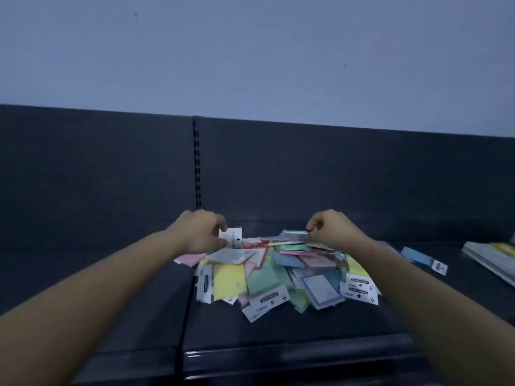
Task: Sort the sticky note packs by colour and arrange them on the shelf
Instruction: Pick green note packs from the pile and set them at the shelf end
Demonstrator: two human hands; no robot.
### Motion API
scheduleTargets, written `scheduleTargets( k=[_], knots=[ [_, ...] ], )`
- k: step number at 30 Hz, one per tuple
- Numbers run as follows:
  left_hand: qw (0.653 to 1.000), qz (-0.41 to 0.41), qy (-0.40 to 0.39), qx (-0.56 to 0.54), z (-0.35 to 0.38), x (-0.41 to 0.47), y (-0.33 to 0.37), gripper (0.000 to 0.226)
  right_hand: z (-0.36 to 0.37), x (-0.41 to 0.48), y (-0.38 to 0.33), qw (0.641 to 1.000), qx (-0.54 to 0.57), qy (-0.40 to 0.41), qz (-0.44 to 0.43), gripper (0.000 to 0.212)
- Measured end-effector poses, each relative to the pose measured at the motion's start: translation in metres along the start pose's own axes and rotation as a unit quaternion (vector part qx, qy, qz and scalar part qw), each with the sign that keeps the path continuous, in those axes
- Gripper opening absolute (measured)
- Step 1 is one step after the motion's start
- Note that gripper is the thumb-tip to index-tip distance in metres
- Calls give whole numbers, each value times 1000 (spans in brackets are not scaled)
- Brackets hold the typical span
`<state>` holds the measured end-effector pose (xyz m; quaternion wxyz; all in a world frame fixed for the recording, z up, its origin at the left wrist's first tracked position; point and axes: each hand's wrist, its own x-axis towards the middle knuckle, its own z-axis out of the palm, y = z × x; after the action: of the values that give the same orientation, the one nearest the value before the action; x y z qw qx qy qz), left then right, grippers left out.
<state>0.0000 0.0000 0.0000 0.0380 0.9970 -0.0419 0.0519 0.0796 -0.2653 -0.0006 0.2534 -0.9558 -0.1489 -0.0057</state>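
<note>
A loose heap of sticky note packs (278,274) in yellow, green, pink, blue and white lies on the dark shelf (278,330). My left hand (200,232) reaches over the heap's back left edge and pinches a pack by its white header card (234,237). Over the heap's back right, my right hand (331,228) has curled fingers that pinch the edge of a small stack of packs (292,236). A yellow pack (230,280) and a green pack (263,280) lie at the front of the heap.
One blue pack (419,257) lies apart on the shelf to the right. A stack of flat books or pads (493,259) sits at the far right edge. A dark back panel with a slotted upright (197,162) rises behind the heap. The shelf's front lip (278,358) runs below.
</note>
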Motion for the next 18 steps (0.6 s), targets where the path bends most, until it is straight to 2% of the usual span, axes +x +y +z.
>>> scheduleTargets(
  k=[4,11,15,18],
  knots=[
    [1000,9,-28,1,36,27,14,34,15,24,35,999,-35,6,-2,16],
    [996,31,-81,25,113,71,50,25,64,75,84,988,-120,-25,-96,23],
    [991,35,-118,47,144,79,62,48,89,94,93,966,-194,-29,-171,28],
    [992,32,-108,61,154,80,63,69,98,104,96,957,-229,-3,-177,29]
  ],
)
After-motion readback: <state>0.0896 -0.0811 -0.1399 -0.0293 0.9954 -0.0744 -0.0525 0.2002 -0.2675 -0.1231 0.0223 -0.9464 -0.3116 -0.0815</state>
